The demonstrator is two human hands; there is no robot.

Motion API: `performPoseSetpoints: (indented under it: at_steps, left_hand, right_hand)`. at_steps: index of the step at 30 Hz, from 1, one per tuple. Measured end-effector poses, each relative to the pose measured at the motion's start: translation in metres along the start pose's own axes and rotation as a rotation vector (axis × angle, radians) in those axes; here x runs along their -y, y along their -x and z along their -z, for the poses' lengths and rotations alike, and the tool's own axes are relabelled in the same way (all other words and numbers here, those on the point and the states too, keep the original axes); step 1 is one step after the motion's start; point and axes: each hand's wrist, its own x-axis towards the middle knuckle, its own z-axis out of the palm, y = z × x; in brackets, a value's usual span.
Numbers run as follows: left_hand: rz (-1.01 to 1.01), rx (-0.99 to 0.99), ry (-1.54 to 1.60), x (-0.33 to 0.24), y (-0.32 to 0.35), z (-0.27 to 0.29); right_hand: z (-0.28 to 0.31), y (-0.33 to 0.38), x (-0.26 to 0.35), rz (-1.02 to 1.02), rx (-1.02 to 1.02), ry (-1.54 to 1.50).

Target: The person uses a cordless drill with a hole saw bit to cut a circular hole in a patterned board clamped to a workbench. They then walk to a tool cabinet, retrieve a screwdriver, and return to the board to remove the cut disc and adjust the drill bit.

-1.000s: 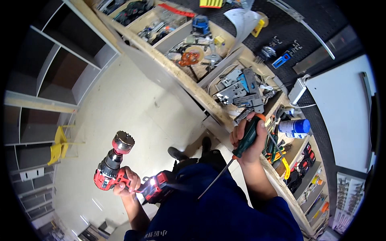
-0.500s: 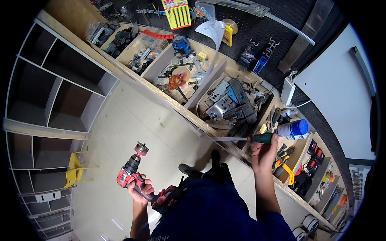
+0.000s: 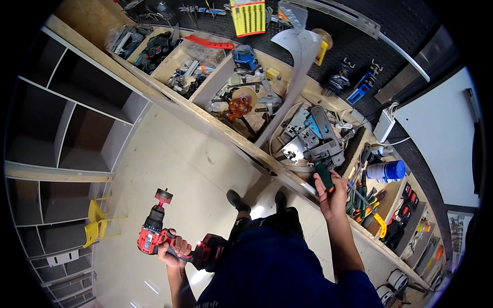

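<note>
A long wooden workbench (image 3: pixel 215 126) runs diagonally across the view, its top split by dividers into open trays so tools stay sorted by kind; everything else is best placed against it. Behind it hangs a dark pegboard wall (image 3: pixel 359 46) with hung tools and a yellow card of blades (image 3: pixel 248 16), kept up off the bench. On the near side of the bench lies pale floor (image 3: pixel 169 169), and beyond that, well apart, stand grey open shelves (image 3: pixel 61 133). The person stands right against the bench's front edge, feet on the floor below it. Away from the bench, out over the floor, the left hand (image 3: pixel 172 251) is wrapped closed round the grip of a red cordless drill (image 3: pixel 156 231), chuck pointing up and forward, seemingly parked at the side so the other arm can work. At the bench edge, the right hand (image 3: pixel 331 197) is closed round a green-handled screwdriver (image 3: pixel 324 177), its tip angled into the tray of green and yellow hand tools (image 3: pixel 362 203), apparently where it belongs. Just beyond on the bench sits a blue spray can (image 3: pixel 386 171).
</note>
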Motion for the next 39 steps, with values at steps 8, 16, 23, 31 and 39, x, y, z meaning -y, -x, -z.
performPoseSetpoints:
  at_steps: [8, 16, 23, 31, 39]
  left_hand:
    - [-0.103, 0.105, -0.371, -0.082, -0.056, 0.052]
    - [0.114, 0.344, -0.603, -0.100, -0.106, 0.069]
    - [0.215, 0.413, -0.692, -0.085, -0.125, 0.060]
    - [0.226, 0.352, -0.740, -0.053, -0.123, 0.043]
    - [0.151, 0.152, -0.741, -0.029, -0.102, -0.007]
  right_hand:
    - [-0.040, 0.009, -0.074, 0.146, -0.062, 0.055]
    - [-0.046, 0.052, -0.096, 0.280, -0.110, 0.123]
    - [0.005, 0.033, -0.062, 0.761, -0.057, 1.121]
    - [0.000, 0.018, -0.033, 0.762, 0.019, 1.254]
    - [0.018, -0.001, -0.007, 0.822, 0.113, 1.596]
